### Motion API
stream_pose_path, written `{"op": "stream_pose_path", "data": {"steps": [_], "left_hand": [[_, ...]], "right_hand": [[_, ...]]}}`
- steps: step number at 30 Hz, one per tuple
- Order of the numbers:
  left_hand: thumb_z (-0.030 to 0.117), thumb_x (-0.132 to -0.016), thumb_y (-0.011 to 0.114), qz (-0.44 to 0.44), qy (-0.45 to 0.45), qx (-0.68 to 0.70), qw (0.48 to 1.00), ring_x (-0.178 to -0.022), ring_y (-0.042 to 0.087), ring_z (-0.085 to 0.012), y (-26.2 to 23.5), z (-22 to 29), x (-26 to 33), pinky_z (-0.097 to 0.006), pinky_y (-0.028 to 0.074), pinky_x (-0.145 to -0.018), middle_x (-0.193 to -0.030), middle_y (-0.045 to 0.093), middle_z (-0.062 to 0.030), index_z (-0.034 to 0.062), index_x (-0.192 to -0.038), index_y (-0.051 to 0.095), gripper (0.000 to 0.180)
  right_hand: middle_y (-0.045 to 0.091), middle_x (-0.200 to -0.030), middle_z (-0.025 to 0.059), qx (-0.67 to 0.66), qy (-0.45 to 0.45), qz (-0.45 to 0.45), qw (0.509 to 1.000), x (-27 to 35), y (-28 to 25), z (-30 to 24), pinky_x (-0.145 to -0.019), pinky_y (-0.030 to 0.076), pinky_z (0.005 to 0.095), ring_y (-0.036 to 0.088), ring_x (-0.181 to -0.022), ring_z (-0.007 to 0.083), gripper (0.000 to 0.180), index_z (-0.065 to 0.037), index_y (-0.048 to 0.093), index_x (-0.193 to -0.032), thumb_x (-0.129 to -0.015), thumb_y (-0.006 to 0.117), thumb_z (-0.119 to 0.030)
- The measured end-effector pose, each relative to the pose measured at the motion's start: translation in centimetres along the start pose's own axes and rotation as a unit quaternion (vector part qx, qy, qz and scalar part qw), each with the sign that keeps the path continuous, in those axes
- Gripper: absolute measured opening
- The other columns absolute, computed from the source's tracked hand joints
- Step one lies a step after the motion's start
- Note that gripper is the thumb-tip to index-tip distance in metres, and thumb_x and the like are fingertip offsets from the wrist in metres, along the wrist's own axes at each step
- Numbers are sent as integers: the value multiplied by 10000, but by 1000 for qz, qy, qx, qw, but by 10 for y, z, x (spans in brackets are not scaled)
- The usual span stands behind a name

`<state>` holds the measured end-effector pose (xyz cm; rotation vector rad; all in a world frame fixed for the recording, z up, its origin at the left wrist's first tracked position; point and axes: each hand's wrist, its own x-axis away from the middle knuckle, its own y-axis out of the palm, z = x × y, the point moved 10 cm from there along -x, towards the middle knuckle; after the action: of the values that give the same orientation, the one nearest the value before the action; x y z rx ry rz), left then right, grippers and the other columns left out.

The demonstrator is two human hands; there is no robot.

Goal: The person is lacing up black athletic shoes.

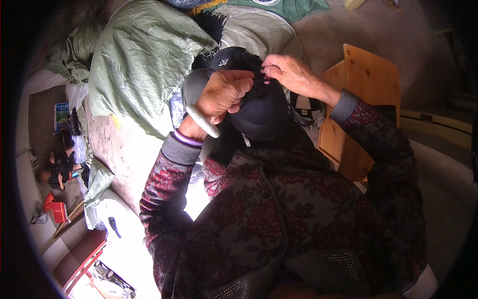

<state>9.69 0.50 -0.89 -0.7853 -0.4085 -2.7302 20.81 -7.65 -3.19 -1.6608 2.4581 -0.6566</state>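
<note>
Over my lap lies a black cap (261,112) with a rounded brim toward me; above it is dark cap fabric with a small light embroidered emblem (224,62). Whether these are one cap or two overlapping ones I cannot tell. My left hand (226,94), a pale bangle and purple band at its wrist, is closed on the black cap, fingers curled under. Opposite it, my right hand (284,72) has its fingertips bent together at the cap's far right edge; what they pinch is too small and dark to make out. A grey cap (193,89) shows partly behind my left hand.
A black-and-white cap (304,107) lies beneath my right forearm, next to a wooden stool or box (371,74). Large green woven sacks (144,60) are heaped at the far left, and a pale sack (261,30) lies beyond the caps. Another person (59,169) is at the left.
</note>
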Motion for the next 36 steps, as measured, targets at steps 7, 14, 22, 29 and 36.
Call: {"op": "stream_pose_path", "data": {"steps": [7, 14, 22, 29, 36], "left_hand": [[80, -876, 652, -13, 51, -263, 963, -455, 450, -38, -8, 16, -23, -210, 340, -377, -678, 618, 1, -55, -1014, 713, 203], [120, -862, 725, -21, 16, -214, 977, -478, 447, -25, -15, 4, -27, -200, 327, -383, -715, 648, 15, -7, -1021, 729, 203], [114, -879, 727, -16, -23, -201, 979, -525, 412, 7, -23, -6, -19, -163, 268, -403, -796, 599, 66, 36, -1062, 697, 201], [92, -887, 692, 4, -21, -189, 982, -521, 390, 16, -24, -3, -12, -162, 266, -405, -762, 566, 81, 48, -1074, 689, 192], [116, -873, 704, 4, 0, -171, 985, -553, 467, -19, -28, -5, -14, -194, 352, -409, -811, 647, 42, 59, -1044, 728, 182]], "right_hand": [[686, -777, 84, 8, 43, -46, 998, 16, 7, -7, -673, 498, 306, 669, -724, 156, 223, 34, 630, -1003, -982, 551, -174], [661, -732, 109, 85, 27, 6, 996, 26, -5, -12, -646, 489, 331, 660, -690, 187, 195, -10, 679, -928, -935, 615, -194], [669, -792, 120, 164, -26, 27, 986, 36, -5, -35, -668, 485, 350, 637, -689, 247, 177, -51, 695, -935, -899, 656, -220], [632, -785, 95, 138, -68, 87, 984, 29, -7, -42, -670, 483, 331, 623, -706, 214, 143, -25, 676, -901, -899, 662, -167], [621, -795, 110, 122, -113, 129, 978, 29, -10, -49, -674, 497, 402, 642, -727, 308, 126, -44, 653, -851, -874, 646, -168]]}}
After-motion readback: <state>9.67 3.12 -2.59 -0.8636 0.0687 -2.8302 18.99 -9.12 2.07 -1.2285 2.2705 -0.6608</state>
